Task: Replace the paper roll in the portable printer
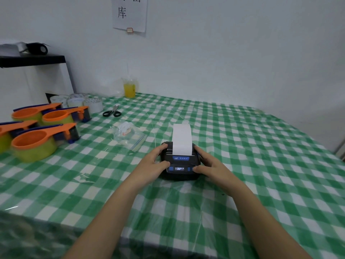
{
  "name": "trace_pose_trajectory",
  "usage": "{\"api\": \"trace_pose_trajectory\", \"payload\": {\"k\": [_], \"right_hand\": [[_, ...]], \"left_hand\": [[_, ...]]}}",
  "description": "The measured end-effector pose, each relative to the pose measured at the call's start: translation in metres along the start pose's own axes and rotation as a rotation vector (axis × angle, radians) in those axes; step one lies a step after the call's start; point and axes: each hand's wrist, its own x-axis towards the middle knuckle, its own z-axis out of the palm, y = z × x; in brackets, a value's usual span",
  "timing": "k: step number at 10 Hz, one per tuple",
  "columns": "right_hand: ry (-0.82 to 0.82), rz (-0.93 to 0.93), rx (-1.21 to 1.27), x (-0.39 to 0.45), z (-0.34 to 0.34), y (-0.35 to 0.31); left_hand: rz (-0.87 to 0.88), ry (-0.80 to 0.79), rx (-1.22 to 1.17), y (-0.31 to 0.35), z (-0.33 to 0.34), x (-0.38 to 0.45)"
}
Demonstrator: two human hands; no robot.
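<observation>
A small black portable printer (pixel 180 161) with a blue label and a lit display sits on the green checked tablecloth (pixel 242 165). A white paper strip (pixel 182 138) rises out of its top slot and curls away from me. My left hand (pixel 154 163) grips the printer's left side, thumb near the front buttons. My right hand (pixel 209 165) grips the right side, thumb on the front panel. The printer's lid looks closed; the roll inside is hidden.
Several orange tape dispensers (pixel 37 131) stand at the left, with white tape rolls (pixel 87 104) behind them. Black scissors (pixel 113 112), a clear plastic bag (pixel 128 134) and a cup of yellow drink (pixel 129 89) lie beyond the printer. The wall is close behind.
</observation>
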Motion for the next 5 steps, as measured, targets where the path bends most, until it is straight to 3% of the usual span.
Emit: {"api": "trace_pose_trajectory", "payload": {"k": [3, 4, 5], "right_hand": [[0.027, 0.011, -0.013, -0.004, 0.001, -0.013], [0.164, -0.040, -0.069, -0.011, -0.001, -0.022], [0.386, -0.225, -0.025, -0.027, -0.003, -0.036]], "left_hand": [[-0.028, -0.004, -0.010, 0.010, -0.003, 0.005], [-0.023, 0.037, 0.002, 0.017, -0.002, 0.004], [0.001, 0.121, 0.038, 0.019, -0.003, -0.012]]}}
